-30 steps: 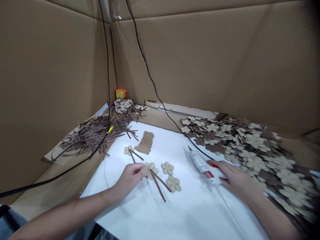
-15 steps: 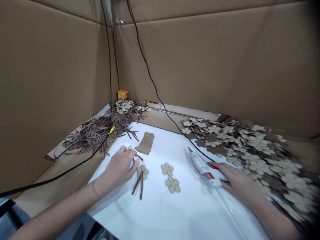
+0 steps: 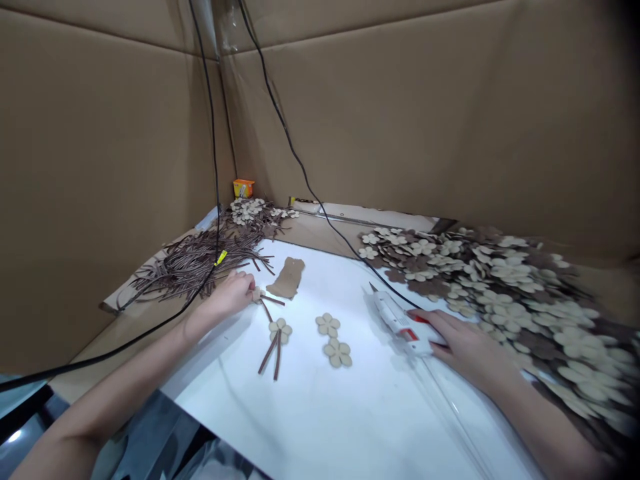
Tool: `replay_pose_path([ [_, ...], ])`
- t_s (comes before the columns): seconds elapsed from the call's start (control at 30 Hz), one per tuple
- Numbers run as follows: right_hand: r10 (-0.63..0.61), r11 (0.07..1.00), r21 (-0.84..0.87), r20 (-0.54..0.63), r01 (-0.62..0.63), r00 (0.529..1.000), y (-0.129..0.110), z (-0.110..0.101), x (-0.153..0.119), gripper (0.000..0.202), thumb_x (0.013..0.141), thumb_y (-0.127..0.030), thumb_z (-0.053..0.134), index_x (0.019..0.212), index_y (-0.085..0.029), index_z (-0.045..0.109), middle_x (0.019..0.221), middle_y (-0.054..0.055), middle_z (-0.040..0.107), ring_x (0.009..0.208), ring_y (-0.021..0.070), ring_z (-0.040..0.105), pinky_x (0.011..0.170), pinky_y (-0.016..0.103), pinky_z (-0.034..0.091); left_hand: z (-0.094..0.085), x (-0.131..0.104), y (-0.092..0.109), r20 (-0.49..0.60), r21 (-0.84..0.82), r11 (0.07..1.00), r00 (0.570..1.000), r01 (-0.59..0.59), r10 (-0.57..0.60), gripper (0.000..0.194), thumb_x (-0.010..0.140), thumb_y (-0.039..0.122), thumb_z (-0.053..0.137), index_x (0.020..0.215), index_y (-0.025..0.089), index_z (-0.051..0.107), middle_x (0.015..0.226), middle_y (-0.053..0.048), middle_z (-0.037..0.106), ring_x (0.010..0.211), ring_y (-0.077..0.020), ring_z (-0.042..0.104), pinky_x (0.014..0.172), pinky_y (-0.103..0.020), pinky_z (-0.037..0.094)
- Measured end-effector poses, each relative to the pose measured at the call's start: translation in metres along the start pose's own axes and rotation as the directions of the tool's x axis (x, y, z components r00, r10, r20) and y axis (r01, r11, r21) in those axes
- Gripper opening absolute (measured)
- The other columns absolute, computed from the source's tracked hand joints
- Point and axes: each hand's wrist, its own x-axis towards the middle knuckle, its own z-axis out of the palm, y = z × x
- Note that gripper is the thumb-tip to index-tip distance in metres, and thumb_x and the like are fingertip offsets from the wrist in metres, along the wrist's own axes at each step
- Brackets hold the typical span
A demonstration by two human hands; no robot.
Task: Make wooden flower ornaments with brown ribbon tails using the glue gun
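Note:
My right hand (image 3: 457,347) is wrapped round a white glue gun (image 3: 395,317) with red parts, its nozzle pointing away to the upper left. Over the board's left side, the fingers of my left hand (image 3: 235,293) are closed at a small beige flower cutout (image 3: 258,295), partly hidden by the fingertips. Two brown strips (image 3: 273,301) stick out from that flower. Nearer to me, a second flower (image 3: 281,330) lies with two brown strips (image 3: 277,357) across it. Two bare flowers (image 3: 337,353) lie almost touching at the board's middle.
The white board (image 3: 320,413) carries a brown scrap (image 3: 287,278). Brown strips (image 3: 200,263) are heaped at left, flower cutouts (image 3: 505,287) at right. A black cord (image 3: 295,150) hangs down to the glue gun. Behind stand cardboard walls (image 3: 400,120) and an orange box (image 3: 243,188).
My left hand has moved back and to the left, uncovering the strips between the two left flowers. The glue gun stays in my right hand. The whole view has shifted slightly.

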Motion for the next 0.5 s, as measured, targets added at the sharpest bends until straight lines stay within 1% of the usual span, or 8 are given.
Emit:
replay_pose_path([
  [0.13, -0.028, 0.998, 0.052, -0.026, 0.030, 0.999, 0.002, 0.002, 0.001, 0.040, 0.076, -0.027, 0.042, 0.113, -0.020, 0.055, 0.114, 0.010, 0.061, 0.096, 0.0254, 0.061, 0.079, 0.036, 0.049, 0.000, 0.001, -0.009, 0.039, -0.060, 0.998, 0.999, 0.028, -0.026, 0.009, 0.072, 0.016, 0.051, 0.070, 0.019, 0.059, 0.072, -0.004, 0.061, 0.077, -0.0207, 0.052, 0.067, -0.026, 0.036],
  [0.2, -0.028, 0.997, 0.075, -0.046, 0.032, 0.999, 0.003, 0.004, 0.002, 0.040, 0.075, -0.027, 0.043, 0.112, -0.021, 0.055, 0.113, 0.009, 0.061, 0.096, 0.0254, 0.061, 0.077, 0.037, 0.049, -0.001, 0.001, -0.015, 0.044, -0.097, 0.994, 0.998, 0.056, -0.052, 0.008, 0.072, 0.017, 0.051, 0.069, 0.019, 0.058, 0.067, -0.002, 0.060, 0.070, -0.0183, 0.052, 0.062, -0.025, 0.034],
  [0.27, -0.026, 0.993, 0.114, -0.058, 0.033, 0.998, 0.004, 0.005, 0.002, 0.040, 0.075, -0.027, 0.043, 0.112, -0.022, 0.054, 0.112, 0.008, 0.062, 0.097, 0.0248, 0.061, 0.079, 0.036, 0.049, -0.003, 0.000, -0.020, 0.044, -0.143, 0.986, 0.996, 0.081, -0.076, 0.007, 0.073, 0.018, 0.050, 0.070, 0.019, 0.057, 0.065, 0.000, 0.058, 0.064, -0.0162, 0.051, 0.058, -0.023, 0.033],
  [0.37, -0.022, 0.985, 0.170, -0.065, 0.033, 0.998, 0.005, 0.007, 0.002, 0.041, 0.074, -0.025, 0.042, 0.114, -0.022, 0.052, 0.112, 0.008, 0.061, 0.100, 0.0246, 0.060, 0.083, 0.036, 0.048, -0.008, -0.001, -0.022, 0.033, -0.233, 0.968, 0.995, 0.098, -0.093, 0.005, 0.073, 0.020, 0.050, 0.071, 0.019, 0.055, 0.065, 0.002, 0.058, 0.062, -0.0140, 0.050, 0.055, -0.022, 0.032],
  [0.5, -0.028, 0.991, 0.132, -0.042, 0.034, 0.999, 0.006, 0.009, 0.000, 0.048, 0.070, -0.017, 0.040, 0.117, -0.021, 0.050, 0.113, 0.008, 0.060, 0.102, 0.0239, 0.059, 0.084, 0.034, 0.047, -0.012, 0.001, -0.019, 0.002, -0.384, 0.919, 0.995, 0.092, -0.099, 0.007, 0.073, 0.024, 0.053, 0.077, 0.018, 0.053, 0.066, 0.003, 0.056, 0.063, -0.0125, 0.050, 0.057, -0.020, 0.034],
])
